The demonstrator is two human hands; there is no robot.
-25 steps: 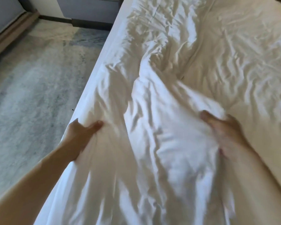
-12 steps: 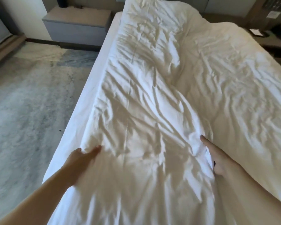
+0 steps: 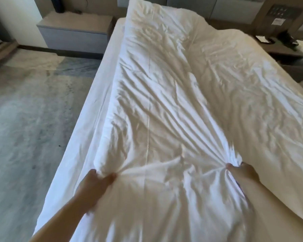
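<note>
Grey mottled carpet (image 3: pixel 24 128) fills the left of the room, and a white-sheeted bed (image 3: pixel 93 105) runs from near to far beside it. On the bed lies the white duvet (image 3: pixel 164 110), crumpled. Its left part seems doubled over into a thick band along the mattress's left side, though blur makes the fold hard to confirm.

The left hand (image 3: pixel 94 184) grips a bunch of cloth at the band's near left corner, fingers curled into it. The right hand (image 3: pixel 241 173) clutches a gathered bunch on the band's near right side. Creases fan out from both holds.

The duvet looks soft, limp and bulky rather than heavy. It will likely sag between the hands, and the cover may slide over the filling, so a hold through the full thickness, hands wide apart, should serve best.

Only a narrow strip of bare sheet separates the band from the bed's left edge, so it could slip toward the carpet. Rightward the bed offers open room. A bedside cabinet (image 3: pixel 73 34) far left and a side table (image 3: pixel 283 49) far right stand well apart from the hands.
</note>
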